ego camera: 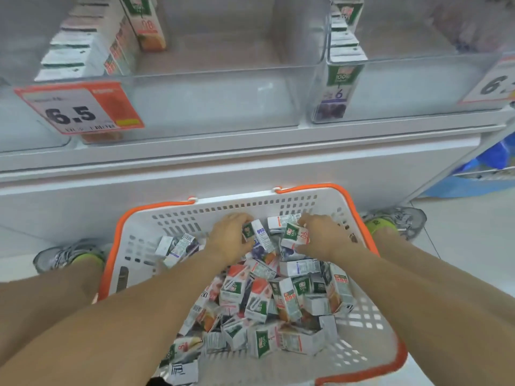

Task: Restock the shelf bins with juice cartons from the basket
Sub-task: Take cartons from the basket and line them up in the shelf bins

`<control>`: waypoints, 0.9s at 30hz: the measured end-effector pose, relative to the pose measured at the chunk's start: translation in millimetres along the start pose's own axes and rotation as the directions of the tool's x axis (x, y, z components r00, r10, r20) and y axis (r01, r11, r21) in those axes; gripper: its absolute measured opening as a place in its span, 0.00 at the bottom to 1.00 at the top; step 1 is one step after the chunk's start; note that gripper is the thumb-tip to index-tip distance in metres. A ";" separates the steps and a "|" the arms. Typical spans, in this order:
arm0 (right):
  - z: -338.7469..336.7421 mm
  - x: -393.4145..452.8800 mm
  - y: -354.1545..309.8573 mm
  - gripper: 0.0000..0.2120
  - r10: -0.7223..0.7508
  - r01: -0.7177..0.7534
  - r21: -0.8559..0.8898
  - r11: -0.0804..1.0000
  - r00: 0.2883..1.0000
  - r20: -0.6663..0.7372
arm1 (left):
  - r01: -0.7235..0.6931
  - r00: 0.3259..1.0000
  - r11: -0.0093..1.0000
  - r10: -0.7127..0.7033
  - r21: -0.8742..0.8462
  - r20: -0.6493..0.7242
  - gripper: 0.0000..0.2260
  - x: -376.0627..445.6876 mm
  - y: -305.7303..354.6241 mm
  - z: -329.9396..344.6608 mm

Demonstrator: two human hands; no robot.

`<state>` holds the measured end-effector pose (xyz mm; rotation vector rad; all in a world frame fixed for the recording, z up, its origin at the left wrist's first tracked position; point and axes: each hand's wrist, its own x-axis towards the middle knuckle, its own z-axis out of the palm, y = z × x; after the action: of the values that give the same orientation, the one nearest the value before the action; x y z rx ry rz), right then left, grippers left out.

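In the far end of the basket (178, 218), set on the floor against the shelf base, both hands are sunk into the heap of juice cartons (278, 296). The left hand (227, 238) is curled round a purple-marked carton (259, 235), and the right hand (323, 235) is pinching an orange-marked carton (295, 235) between thumb and fingers. The remaining cartons are piled loose and at all angles across the basket floor, with flavours mixed.

The pick is judged best done one flavour per hand, each carton gripped by its narrow sides so that it can be turned upright on the way up. Above, two clear bins are seen: the left bin (211, 98) holds a row of orange cartons (92, 45) behind a 6.5 price tag (75, 110), the right bin (418, 87) a row of purple cartons (338, 87). Each carton should be matched to its row and set label forward, tight against its neighbour.
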<state>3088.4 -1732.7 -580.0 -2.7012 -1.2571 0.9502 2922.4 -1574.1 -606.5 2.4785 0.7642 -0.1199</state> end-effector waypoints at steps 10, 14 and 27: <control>-26.9 -22.5 -1.0 0.15 -0.031 0.030 0.076 0.997 0.999 0.013 | 0.007 1.000 0.983 -0.012 0.185 0.026 0.34 8.6 4.7 24.7; -36.3 -33.6 -7.6 0.19 -0.051 0.040 0.181 0.983 0.997 0.059 | -0.041 0.997 0.976 0.024 0.214 0.078 0.27 1.6 4.5 36.3; -87.1 -73.9 -28.2 0.33 -0.170 0.126 0.251 0.960 0.972 0.161 | 0.163 0.984 0.889 -0.114 -0.428 0.139 0.25 -8.3 27.0 -43.4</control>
<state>3078.8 -1745.1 -463.4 -2.3469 -1.2579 1.2610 2927.1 -1574.4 -555.0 1.9730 0.8190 -0.1200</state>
